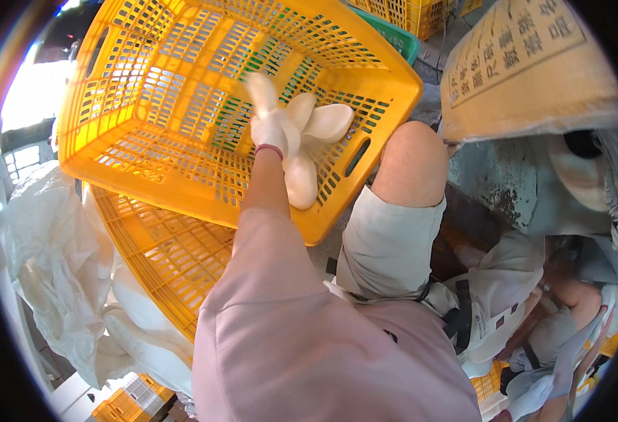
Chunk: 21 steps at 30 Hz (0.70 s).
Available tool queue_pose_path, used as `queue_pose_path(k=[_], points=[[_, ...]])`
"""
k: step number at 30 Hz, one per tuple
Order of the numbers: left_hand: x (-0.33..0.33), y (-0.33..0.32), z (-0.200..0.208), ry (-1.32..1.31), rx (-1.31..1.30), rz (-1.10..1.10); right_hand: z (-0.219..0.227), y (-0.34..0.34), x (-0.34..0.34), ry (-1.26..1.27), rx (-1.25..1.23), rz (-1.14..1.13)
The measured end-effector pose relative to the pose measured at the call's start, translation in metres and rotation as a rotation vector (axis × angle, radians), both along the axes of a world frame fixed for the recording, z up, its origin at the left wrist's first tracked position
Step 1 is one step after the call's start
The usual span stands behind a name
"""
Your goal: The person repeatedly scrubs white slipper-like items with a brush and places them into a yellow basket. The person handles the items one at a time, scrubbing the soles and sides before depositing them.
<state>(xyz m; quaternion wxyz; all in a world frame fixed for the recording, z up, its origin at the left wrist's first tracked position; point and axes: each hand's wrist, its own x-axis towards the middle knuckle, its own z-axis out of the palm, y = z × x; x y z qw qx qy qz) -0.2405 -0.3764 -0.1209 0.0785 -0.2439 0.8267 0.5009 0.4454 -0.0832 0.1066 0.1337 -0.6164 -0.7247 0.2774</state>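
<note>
My left hand [269, 132], in a white glove with a reddish band at the wrist, reaches into a tilted yellow plastic basket [182, 179]. Its fingers are closed around a cream moulded piece [260, 93], rounded and shaped like a shoe sole, slightly blurred. Beside the hand, more cream pieces lie against the basket's wall: a hollow cupped one [329, 122] to the right, and a smooth rounded one [300, 181] below the wrist. The glove and the pieces are close in colour, so the fingers are partly hard to make out. My right hand is out of sight.
Another yellow basket [172, 246] stands beneath the tilted one. White plastic sheeting [56, 260] hangs at the left. My bare knee [414, 162] is right of the basket. Beyond it are a printed tan sack [527, 77] and grey machinery [499, 176]. A green crate [400, 39] shows behind.
</note>
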Motion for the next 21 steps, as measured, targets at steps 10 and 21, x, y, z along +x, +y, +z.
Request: queue_pose_path(k=[10, 21], points=[[0.237, 0.108, 0.264, 0.77, -0.056, -1.835, 0.027, -0.004, -0.181, 0.896, -0.812, -0.007], [0.415, 0.36, 0.195, -0.909, 1.293, -0.726, 0.061, -0.038, -0.111, 0.355, 0.059, -0.107]])
